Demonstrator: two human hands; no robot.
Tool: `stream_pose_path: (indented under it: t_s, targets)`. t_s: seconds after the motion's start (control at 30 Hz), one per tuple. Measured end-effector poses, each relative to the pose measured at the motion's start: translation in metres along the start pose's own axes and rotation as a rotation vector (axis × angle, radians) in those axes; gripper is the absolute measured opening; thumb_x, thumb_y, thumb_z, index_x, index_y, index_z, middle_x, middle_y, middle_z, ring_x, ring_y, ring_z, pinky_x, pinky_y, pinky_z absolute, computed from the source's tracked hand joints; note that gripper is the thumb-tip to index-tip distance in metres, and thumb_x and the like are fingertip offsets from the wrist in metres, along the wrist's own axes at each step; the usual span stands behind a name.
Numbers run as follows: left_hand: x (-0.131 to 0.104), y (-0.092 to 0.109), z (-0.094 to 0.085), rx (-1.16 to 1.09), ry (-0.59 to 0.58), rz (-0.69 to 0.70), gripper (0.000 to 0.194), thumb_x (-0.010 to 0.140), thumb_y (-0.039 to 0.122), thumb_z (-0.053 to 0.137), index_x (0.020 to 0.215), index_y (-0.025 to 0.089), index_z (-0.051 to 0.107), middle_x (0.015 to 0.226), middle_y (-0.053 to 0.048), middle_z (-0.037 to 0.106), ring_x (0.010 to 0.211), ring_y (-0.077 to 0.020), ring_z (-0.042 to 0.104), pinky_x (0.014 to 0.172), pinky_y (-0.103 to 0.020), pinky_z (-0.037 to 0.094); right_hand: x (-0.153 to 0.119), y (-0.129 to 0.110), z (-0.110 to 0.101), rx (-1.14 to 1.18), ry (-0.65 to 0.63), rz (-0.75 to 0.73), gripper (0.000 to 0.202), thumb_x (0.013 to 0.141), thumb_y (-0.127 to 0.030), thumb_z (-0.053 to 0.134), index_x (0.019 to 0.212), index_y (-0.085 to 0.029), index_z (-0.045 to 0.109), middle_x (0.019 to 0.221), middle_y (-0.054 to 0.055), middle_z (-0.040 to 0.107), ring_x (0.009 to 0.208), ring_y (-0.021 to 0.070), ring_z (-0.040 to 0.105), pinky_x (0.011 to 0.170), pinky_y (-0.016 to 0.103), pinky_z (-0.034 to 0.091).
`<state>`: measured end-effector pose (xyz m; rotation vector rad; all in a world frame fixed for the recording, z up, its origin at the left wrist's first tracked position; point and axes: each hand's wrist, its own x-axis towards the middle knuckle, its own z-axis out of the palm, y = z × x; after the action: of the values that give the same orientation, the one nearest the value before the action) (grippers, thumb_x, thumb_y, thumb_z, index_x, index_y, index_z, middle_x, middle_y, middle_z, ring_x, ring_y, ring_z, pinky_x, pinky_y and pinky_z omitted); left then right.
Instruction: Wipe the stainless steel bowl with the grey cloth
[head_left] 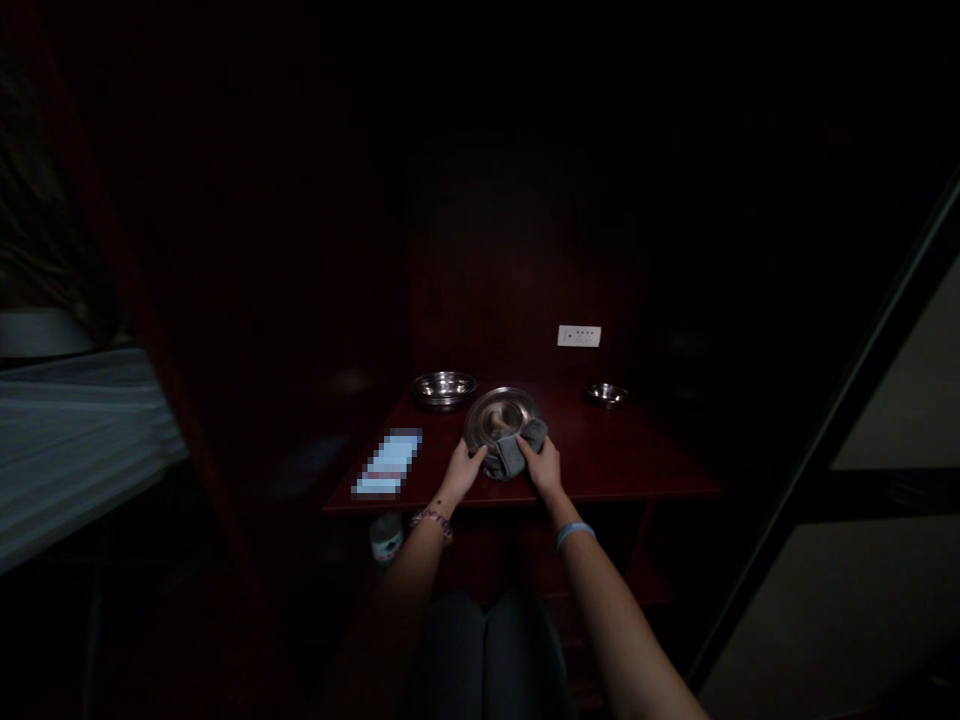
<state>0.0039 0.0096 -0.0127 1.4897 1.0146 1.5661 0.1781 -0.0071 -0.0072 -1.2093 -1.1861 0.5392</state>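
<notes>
A round, shiny metal bowl [495, 408] is held tilted over the dark red desk, its inside facing me. My left hand [463, 472] grips its lower left rim, thumb on top. Closed on a folded grey cloth [511, 456], my right hand [543, 464] presses it against the lower right of the bowl. Behind and to the left stand several nested metal bowls [444, 390]. A smaller metal bowl [606, 395] sits at the back right.
The dark red desk [645, 460] has its front edge just past my wrists. A blurred-out bright phone-like rectangle [388, 464] lies at left. A white socket panel [579, 336] is on the back wall. Below the desk stands a bottle or jar [386, 540].
</notes>
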Motion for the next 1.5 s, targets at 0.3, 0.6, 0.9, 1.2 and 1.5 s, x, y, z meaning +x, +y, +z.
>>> stream_pose_path:
  t_s: [0.3,0.6,0.9,1.2,1.5]
  targets:
    - [0.001,0.003,0.001,-0.064,0.072,0.035,0.055,0.083,0.031,0.064,0.135,0.019,0.053,0.138,-0.012,0.061,0.130,-0.0265,0.056,0.115,-0.045,0.038,0.000,-0.001,0.001,-0.009,0.011,-0.035,0.044,0.076,-0.052,0.068,0.101,-0.016,0.072,0.099,0.010,0.076,0.093,0.0259,0.070,0.085,0.035,0.053]
    - [-0.004,0.015,0.002,0.013,0.028,0.090,0.053,0.088,0.045,0.061,0.134,0.022,0.047,0.137,-0.011,0.060,0.129,-0.0227,0.056,0.114,-0.038,0.038,-0.002,-0.004,-0.001,-0.009,0.048,-0.025,0.040,0.080,-0.047,0.065,0.105,-0.016,0.071,0.103,0.011,0.076,0.097,0.0253,0.070,0.087,0.034,0.053]
    - [-0.006,0.014,0.004,0.027,-0.080,0.079,0.075,0.070,0.038,0.079,0.132,0.018,0.042,0.131,-0.013,0.061,0.127,-0.0256,0.056,0.114,-0.040,0.038,0.000,0.001,-0.001,-0.021,0.062,-0.005,0.039,0.082,-0.047,0.064,0.106,-0.016,0.071,0.106,0.013,0.075,0.099,0.0268,0.071,0.087,0.034,0.054]
    - [-0.004,0.010,0.004,0.014,-0.103,0.060,0.070,0.074,0.025,0.071,0.139,0.017,0.044,0.142,-0.014,0.056,0.135,-0.0246,0.050,0.120,-0.040,0.029,0.001,0.003,0.000,-0.025,0.014,-0.023,0.039,0.083,-0.048,0.064,0.108,-0.018,0.070,0.109,0.011,0.074,0.102,0.0248,0.070,0.092,0.035,0.052]
    - [0.000,0.009,0.003,-0.017,0.003,-0.003,0.048,0.079,0.019,0.059,0.126,0.017,0.058,0.132,-0.010,0.065,0.130,-0.0247,0.054,0.117,-0.041,0.034,0.000,0.000,0.000,-0.073,0.003,-0.061,0.040,0.085,-0.045,0.062,0.110,-0.015,0.069,0.109,0.012,0.074,0.101,0.0250,0.070,0.091,0.033,0.052]
